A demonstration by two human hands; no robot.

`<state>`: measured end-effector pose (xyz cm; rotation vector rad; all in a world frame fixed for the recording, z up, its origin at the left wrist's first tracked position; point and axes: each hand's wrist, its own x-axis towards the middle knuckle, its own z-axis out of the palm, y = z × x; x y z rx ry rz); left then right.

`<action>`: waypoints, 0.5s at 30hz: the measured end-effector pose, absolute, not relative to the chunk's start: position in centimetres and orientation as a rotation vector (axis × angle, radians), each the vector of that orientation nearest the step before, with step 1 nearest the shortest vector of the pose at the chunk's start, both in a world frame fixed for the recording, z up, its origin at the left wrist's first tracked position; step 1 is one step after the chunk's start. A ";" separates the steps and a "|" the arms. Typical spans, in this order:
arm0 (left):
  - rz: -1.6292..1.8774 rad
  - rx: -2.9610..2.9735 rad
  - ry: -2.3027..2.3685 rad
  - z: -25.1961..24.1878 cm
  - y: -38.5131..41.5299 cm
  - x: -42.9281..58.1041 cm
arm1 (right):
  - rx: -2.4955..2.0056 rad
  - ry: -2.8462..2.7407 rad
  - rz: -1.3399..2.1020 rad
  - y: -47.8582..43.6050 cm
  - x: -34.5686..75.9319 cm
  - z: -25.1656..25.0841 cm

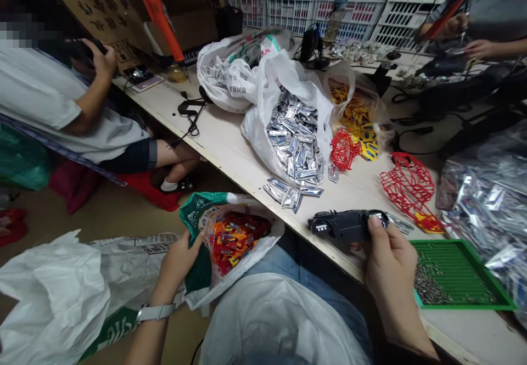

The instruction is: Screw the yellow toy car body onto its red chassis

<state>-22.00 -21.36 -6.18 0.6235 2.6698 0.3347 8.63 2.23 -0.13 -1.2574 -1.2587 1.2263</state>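
Note:
My right hand grips a black toy car chassis by one end, thumb on top, over the table's front edge. Lower left, my left hand pinches the green-and-white rim of a woven sack. Inside that sack lie red, orange and yellow plastic parts. Beyond the chassis, a white bag stands full of silver toy parts, with several spilled in front of it. Close to my right wrist is a green tray of small screws.
Red lattice parts and a bag of yellow parts lie on the table. An orange electric screwdriver hangs at back left. One person sits left; another's hands work far right. White crates line the back.

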 end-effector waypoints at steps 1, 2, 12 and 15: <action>0.343 0.602 2.709 -5.6 -21.5 -22.5 | -1.263 -1.263 1.220 2.2 8.6 -0.1; 0.350 0.582 2.748 -4.9 -21.5 -23.0 | -1.268 -1.267 1.215 2.3 8.7 -0.2; 0.263 0.547 3.022 2.7 -17.0 -26.9 | -1.261 -1.287 1.219 2.2 8.7 0.1; 0.133 0.494 3.004 1.8 -16.4 -27.7 | -1.260 -1.349 1.158 2.1 8.5 0.6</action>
